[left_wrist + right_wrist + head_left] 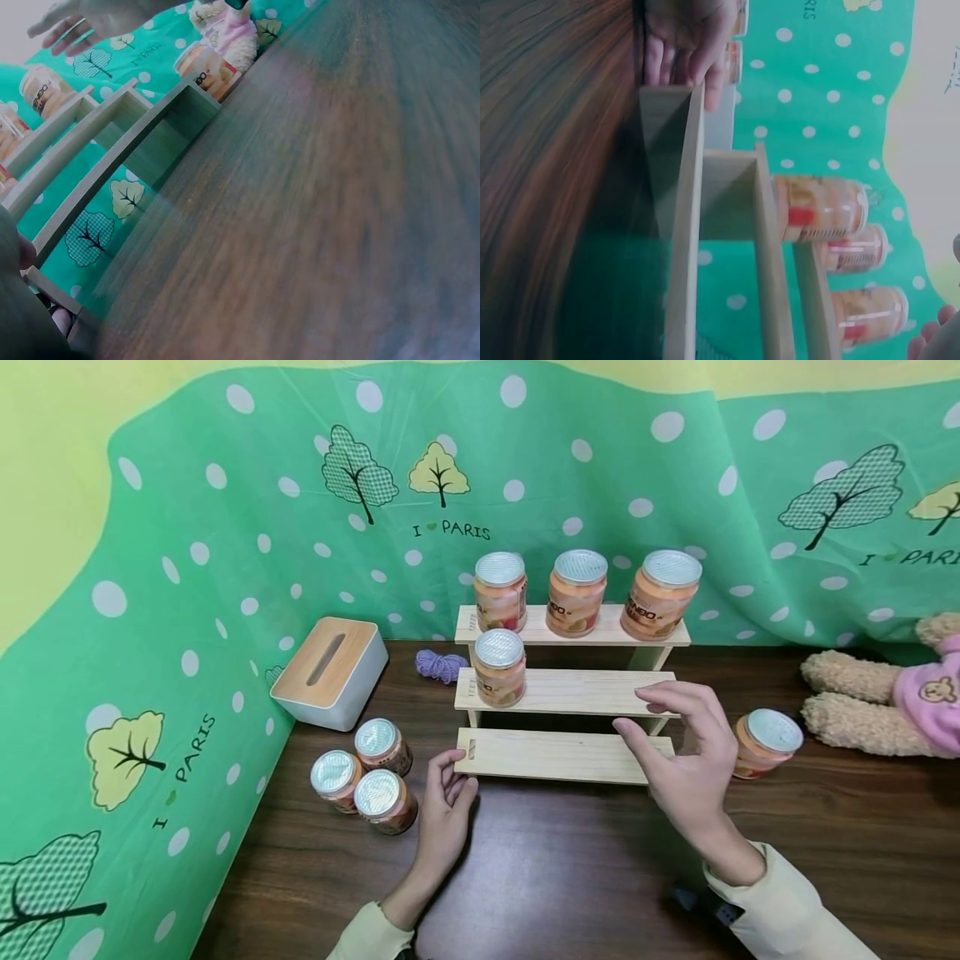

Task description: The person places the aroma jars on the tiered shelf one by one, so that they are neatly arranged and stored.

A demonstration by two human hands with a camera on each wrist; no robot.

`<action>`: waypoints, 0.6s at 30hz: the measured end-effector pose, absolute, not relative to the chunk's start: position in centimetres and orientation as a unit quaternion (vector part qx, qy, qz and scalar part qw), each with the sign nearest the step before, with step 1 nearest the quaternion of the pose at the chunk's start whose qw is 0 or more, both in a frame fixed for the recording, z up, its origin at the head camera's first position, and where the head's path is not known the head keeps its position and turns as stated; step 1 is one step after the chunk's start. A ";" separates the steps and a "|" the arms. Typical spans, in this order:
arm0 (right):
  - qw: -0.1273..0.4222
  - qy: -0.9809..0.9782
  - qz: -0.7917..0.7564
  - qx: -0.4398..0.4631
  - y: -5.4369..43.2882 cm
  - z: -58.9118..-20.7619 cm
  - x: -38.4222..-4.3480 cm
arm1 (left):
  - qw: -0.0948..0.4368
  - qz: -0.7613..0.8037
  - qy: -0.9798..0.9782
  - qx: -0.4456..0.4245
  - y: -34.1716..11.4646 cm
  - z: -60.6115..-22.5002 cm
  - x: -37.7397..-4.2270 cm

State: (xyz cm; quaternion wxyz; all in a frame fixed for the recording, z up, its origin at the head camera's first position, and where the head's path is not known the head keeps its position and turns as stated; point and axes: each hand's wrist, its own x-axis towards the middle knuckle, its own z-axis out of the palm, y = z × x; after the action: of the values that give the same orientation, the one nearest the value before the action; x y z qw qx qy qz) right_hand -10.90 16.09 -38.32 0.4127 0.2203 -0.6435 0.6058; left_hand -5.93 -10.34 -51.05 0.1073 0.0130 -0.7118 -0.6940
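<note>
A three-step wooden display shelf stands on the table. My left hand holds the left end of its lowest step, a fingertip on the board; in the right wrist view, the left hand's other fingers are curled by the side panel. Over the shelf's right end, my right hand is raised with thumb and fingers spread apart, nothing between them. Silver-lidded jars of orange fruit stand around: three in a row on the top step, including the middle jar, and one jar at the left of the middle step.
Three more jars cluster on the table left of the left hand. Another jar stands just right of the right hand. A tissue box, purple yarn and a teddy bear lie along the green curtain.
</note>
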 end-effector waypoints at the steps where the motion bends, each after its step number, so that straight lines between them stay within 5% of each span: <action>1: 0.413 -0.645 0.605 0.217 16.4 -38.4 -10.9 | 0.106 -0.694 -0.712 0.015 -10.3 -51.1 -5.9; 18: 0.437 -0.699 0.547 0.151 21.6 -40.5 -10.5 | 0.157 -0.681 -0.714 -0.046 -10.8 -53.1 -6.4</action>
State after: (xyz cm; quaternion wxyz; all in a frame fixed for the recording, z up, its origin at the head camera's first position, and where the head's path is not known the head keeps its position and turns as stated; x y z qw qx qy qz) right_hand -10.54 21.57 -40.45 0.4366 0.1507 -0.6985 0.5466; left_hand -6.35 -10.80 -53.13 0.1567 -0.0461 -0.7135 -0.6813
